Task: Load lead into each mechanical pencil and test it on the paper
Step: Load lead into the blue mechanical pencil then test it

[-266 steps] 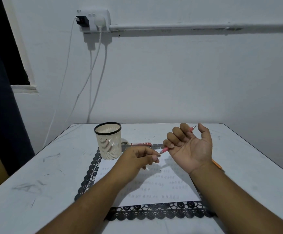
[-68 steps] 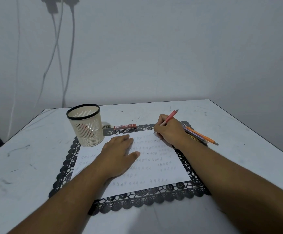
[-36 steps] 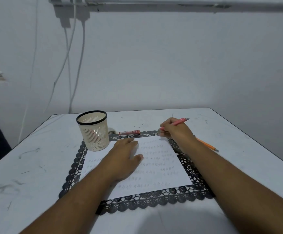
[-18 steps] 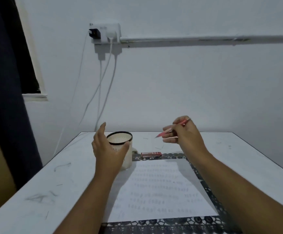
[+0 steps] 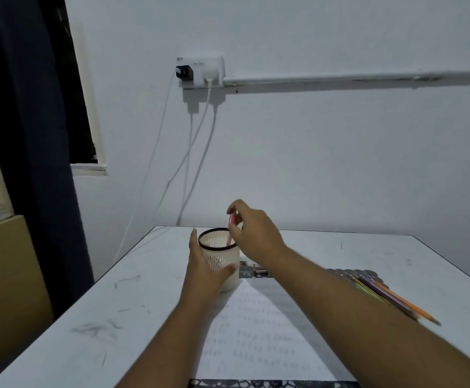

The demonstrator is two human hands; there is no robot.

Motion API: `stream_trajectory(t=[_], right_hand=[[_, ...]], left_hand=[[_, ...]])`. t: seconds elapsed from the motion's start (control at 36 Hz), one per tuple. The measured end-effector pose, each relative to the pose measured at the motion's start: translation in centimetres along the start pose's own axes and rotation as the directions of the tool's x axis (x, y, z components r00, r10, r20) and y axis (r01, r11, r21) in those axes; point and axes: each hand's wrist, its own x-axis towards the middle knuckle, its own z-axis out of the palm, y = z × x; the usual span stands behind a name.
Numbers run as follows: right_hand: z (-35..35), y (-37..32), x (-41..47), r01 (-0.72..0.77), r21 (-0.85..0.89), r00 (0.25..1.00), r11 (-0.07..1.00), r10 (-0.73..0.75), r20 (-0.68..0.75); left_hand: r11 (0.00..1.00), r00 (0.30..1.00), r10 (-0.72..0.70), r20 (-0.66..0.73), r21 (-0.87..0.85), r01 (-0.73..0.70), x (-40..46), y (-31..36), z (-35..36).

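Observation:
A cream mesh pencil cup [image 5: 219, 249] with a black rim stands on the white table at the far left corner of the paper [image 5: 259, 329]. My left hand [image 5: 204, 268] grips the cup's side. My right hand [image 5: 252, 233] hovers over the cup's right rim and pinches a pink mechanical pencil [image 5: 231, 229], which points down into the cup. Several more pencils [image 5: 390, 298] lie on the table right of the paper. A small red lead case [image 5: 260, 268] peeks out behind my right forearm.
The paper lies on a black lace mat [image 5: 256, 383]. Cables hang from a wall socket [image 5: 200, 71] behind the table. A dark curtain [image 5: 26, 135] and a wooden cabinet [image 5: 1, 275] stand to the left. The table's right edge [image 5: 458, 270] runs close to the pencils.
My right hand carried the pink pencil left from above the paper to over the cup and turned it tip down. My left hand closed around the cup's side.

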Motion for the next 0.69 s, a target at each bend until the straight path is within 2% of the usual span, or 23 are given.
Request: stream_trajectory(t=[0.19, 0.33, 0.39, 0.44, 0.47, 0.53, 0.56, 0.58, 0.61, 0.69], right_hand=[[1.6, 0.5, 0.2, -0.062, -0.116, 0.99, 0.991, 0.076, 0.121], [0.9, 1.4, -0.7, -0.06, -0.007, 0.995, 0.998, 0.06, 0.084], [0.1, 2.1, -1.6, -0.049, 0.054, 0.999, 0.997, 0.047, 0.023], [-1.0, 3.0, -2.9, -0.03, 0.088, 0.999, 0.996, 0.032, -0.024], [-1.5, 3.4, -3.5, -0.03, 0.093, 0.999, 0.995, 0.033, -0.033], [-2.6, 4.3, -5.0, -0.061, 0.085, 0.998, 0.995, 0.062, -0.008], [-3.0, 4.9, -5.8, -0.086, 0.06, 0.996, 0.994, 0.085, 0.023], [-3.4, 5.4, -6.5, -0.115, 0.023, 0.991, 0.993, 0.113, 0.066], [-3.8, 5.8, -7.2, -0.145, -0.017, 0.983, 0.989, 0.146, 0.113], [-4.5, 7.3, -9.6, -0.185, -0.164, 0.951, 0.969, 0.219, 0.219]], left_hand=[[1.0, 1.0, -0.007, 0.0, 0.014, 0.007, 0.2, -0.1, -0.1], [1.0, 1.0, 0.013, -0.005, 0.007, -0.013, 0.3, -0.5, -0.3], [0.994, 0.996, 0.06, -0.063, 0.098, -0.053, 0.2, 0.2, -0.4], [0.957, 0.964, 0.216, -0.152, 0.23, -0.178, -0.3, 1.4, -0.5], [0.914, 0.915, 0.351, -0.2, 0.285, -0.288, -0.6, 2.1, -0.6], [0.78, 0.749, 0.606, -0.269, 0.385, -0.493, -1.2, 3.9, -0.6], [0.711, 0.676, 0.69, -0.26, 0.418, -0.565, -1.5, 4.7, -0.5], [0.656, 0.631, 0.743, -0.222, 0.425, -0.623, -1.8, 5.3, -0.2], [0.627, 0.626, 0.764, -0.155, 0.409, -0.663, -2.2, 5.7, 0.2], [0.654, 0.734, 0.666, 0.135, 0.367, -0.661, -3.4, 5.7, 2.4]])
